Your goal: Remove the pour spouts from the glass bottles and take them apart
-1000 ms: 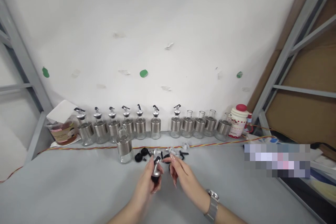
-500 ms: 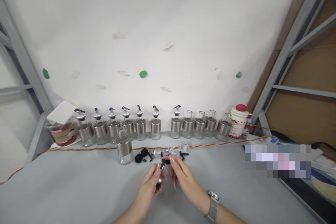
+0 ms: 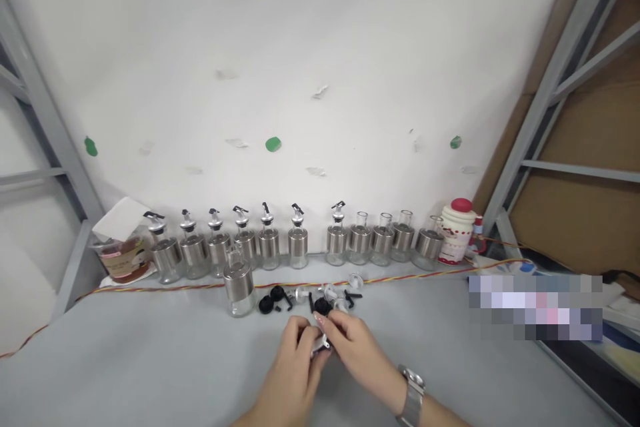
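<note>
Just above the table, a silver pour spout [image 3: 321, 345] is held between both hands, mostly covered by fingers. My left hand [image 3: 297, 357] is closed around it from the left. The fingers of my right hand [image 3: 353, 340] are closed against its right side; any small part pinched there is hidden. Beyond my fingertips lie black stoppers [image 3: 267, 305], black levers [image 3: 353, 295] and clear plastic pieces [image 3: 355, 280]. A glass bottle with a steel sleeve [image 3: 239, 283] stands uncapped, left of these parts.
Several steel-sleeved bottles [image 3: 299, 240] line the wall, some with pour spouts and some uncapped. A red-and-yellow twisted wire [image 3: 200, 287] runs across the table before them. A plastic tub [image 3: 125, 260] stands left, a white-and-red canister [image 3: 456, 233] right.
My right hand has come back from the loose parts to meet my left hand. The pour spout has turned and moved slightly right, and my left fingers have curled further over it.
</note>
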A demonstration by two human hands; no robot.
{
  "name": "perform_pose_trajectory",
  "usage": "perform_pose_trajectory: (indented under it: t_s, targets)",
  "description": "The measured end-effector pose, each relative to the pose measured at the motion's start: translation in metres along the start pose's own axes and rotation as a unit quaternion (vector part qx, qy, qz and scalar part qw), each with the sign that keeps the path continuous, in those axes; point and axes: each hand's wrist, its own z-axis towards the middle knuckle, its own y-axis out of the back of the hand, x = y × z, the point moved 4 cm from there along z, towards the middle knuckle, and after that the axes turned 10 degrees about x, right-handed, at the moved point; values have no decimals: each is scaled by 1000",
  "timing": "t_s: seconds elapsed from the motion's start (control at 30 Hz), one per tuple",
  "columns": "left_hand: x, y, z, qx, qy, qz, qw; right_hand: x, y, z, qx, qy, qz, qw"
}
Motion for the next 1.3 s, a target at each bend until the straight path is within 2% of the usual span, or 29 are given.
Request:
perform_pose_trajectory:
  t_s: [0.13,0.27,0.37,0.63,0.73,0.83,0.93,1.03,1.13,1.23,1.3]
  targets:
    - [4,5,4,-11,-3,69,998,-2,2,2,7,-7,-20,1000]
    - [2,5,4,0,-22,95,995,3,4,2,5,6,-34,999]
    - [2,2,5,6,-36,122,992,2,7,3,8,-15,-27,999]
    - [7,1,9,36,-57,192,979,-14,8,5,97,-93,54,989]
    - [4,2,7,58,-26,230,971,-14,8,6,108,-101,92,985]
    - [1,2,4,94,-6,255,962,-11,6,4,154,-119,147,970]
    - [-2,2,1,101,-14,229,968,-9,9,2,181,-136,208,951]
    - [-3,3,-1,99,-29,187,977,-15,25,9,129,-124,231,956]
    - [-5,6,0,85,-27,150,985,-27,51,21,19,-89,219,972]
    - [-5,8,2,56,15,112,992,-42,71,29,-82,-62,179,979]
    - [-4,8,3,42,51,94,993,-51,77,32,-125,-52,149,979]
